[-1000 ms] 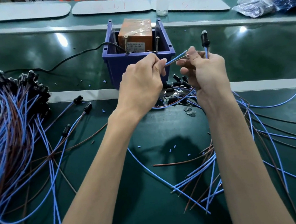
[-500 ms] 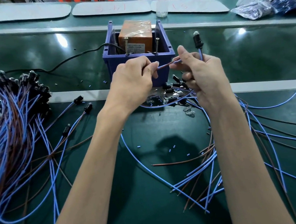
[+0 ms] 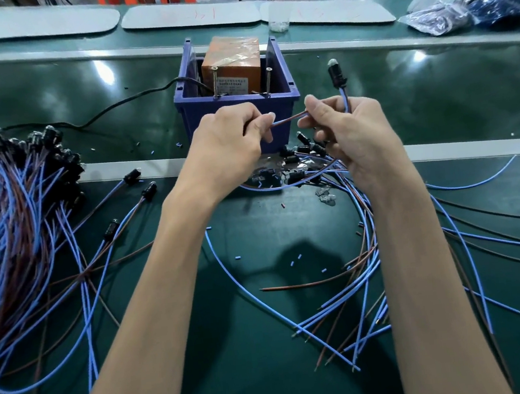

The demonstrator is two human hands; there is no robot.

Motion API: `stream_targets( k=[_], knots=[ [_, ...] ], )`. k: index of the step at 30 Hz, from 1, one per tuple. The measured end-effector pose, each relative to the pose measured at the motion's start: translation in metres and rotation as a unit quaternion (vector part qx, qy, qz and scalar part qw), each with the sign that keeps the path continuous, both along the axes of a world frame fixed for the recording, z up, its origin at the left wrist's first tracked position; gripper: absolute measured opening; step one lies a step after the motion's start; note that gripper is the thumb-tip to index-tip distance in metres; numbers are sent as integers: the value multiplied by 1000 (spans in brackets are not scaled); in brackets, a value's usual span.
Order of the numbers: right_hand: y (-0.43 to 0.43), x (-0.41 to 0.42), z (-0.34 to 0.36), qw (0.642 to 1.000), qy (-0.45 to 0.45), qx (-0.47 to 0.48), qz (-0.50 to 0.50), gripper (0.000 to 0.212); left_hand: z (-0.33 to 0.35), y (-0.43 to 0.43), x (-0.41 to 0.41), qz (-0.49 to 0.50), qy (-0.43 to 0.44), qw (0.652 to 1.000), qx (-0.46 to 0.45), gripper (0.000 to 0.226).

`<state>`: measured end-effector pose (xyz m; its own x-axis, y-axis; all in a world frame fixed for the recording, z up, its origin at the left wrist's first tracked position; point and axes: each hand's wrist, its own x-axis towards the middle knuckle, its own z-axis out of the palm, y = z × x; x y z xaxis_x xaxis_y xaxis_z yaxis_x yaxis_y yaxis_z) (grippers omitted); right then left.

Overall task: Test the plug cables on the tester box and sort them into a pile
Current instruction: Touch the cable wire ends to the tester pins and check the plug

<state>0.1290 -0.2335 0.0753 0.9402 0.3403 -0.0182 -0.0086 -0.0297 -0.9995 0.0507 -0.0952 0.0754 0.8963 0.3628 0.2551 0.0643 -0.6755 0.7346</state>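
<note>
Far left on the green surface (image 3: pixel 270 372) lies the sorted pile (image 3: pixel 18 203) of blue and brown plug cables. My left hand (image 3: pixel 231 145) pinches one cable's wire ends (image 3: pixel 289 119), before the orange tester box (image 3: pixel 231 61). I should probably hold one end to each upright screw (image 3: pixel 215 81), kept apart. My right hand (image 3: pixel 351 135) grips that cable below its raised black plug (image 3: pixel 334 73). Untested cables (image 3: pixel 352 296) sprawl to the right.

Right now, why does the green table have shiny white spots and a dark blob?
Head view: the white spots are lamp glare on the glossy table; the dark blob is the person's shadow; the far bags look blurred.
</note>
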Motion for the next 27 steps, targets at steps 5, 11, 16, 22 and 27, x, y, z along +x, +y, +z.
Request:
stream_targets(
  k=[5,11,16,22,27],
  knots=[
    [6,0,-3,1000,-13,-1,-20,23,2,2,-2,0,4,1000,1,33],
    [11,0,-7,999,1,0,-41,28,5,-4,-4,14,27,1000,9,37],
    [13,-2,-9,999,16,14,-42,29,7,-6,-4,44,45,998,28,40],
    [19,-6,-4,999,24,25,-24,31,18,-3,-11,66,55,996,40,42],
    [23,-11,-1,998,31,43,-15,32,26,-5,-17,76,48,994,63,37]
  ],
)
